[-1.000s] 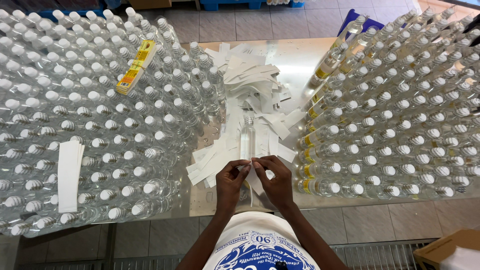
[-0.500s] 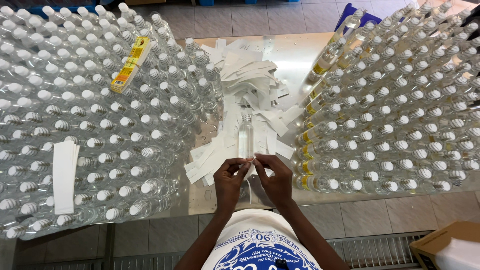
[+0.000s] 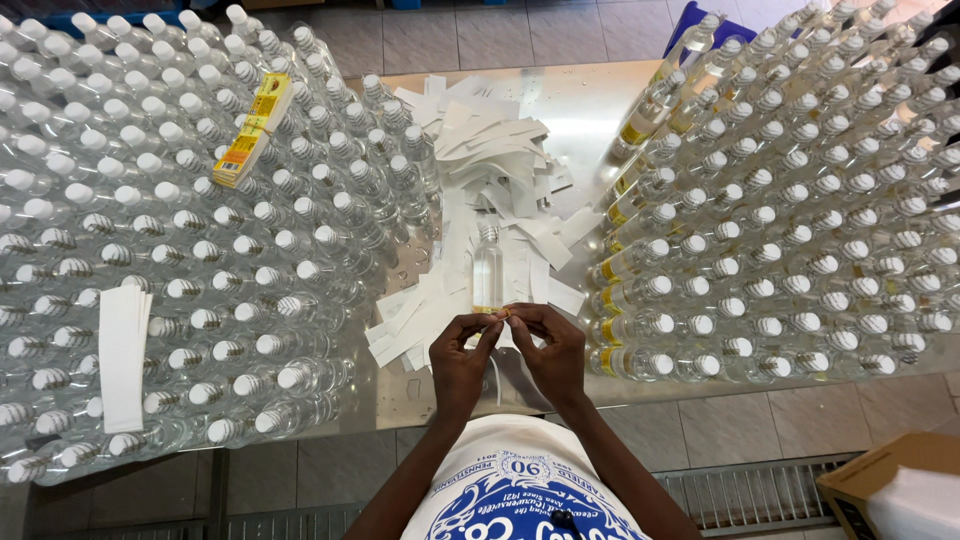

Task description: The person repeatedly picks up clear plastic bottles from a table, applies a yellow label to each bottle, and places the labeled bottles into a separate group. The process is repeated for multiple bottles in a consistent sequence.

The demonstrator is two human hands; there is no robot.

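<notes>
**Label peel at the near edge, bottles crowding both sides**

Head view. Left hand (image 3: 462, 362) and right hand (image 3: 553, 350) meet just above the worktop's (image 3: 590, 120) near edge, fingertips pinched together on a small label strip (image 3: 503, 316) showing a bit of yellow. Both grips are clenched on that strip; how much of it each hand has, I cannot tell. A clear bottle (image 3: 487, 270) lies on its side just beyond the fingers, cap pointing toward the far edge, resting on loose white backing strips (image 3: 480, 150).

Risks, as I judge them: the thin strip could tear or fold onto itself if the two pinches pull unevenly. The lying bottle is round and sits on slick paper, so a nudge could roll it.

Surroundings: unlabelled capped bottles (image 3: 150, 250) fill the worktop's left side; yellow-labelled bottles (image 3: 800, 230) fill the right. A stack of yellow labels (image 3: 252, 130) lies on the left batch, a white paper stack (image 3: 124, 355) nearer the left edge. A cardboard box (image 3: 895, 490) sits off the near right corner. Elbow room is narrow.
</notes>
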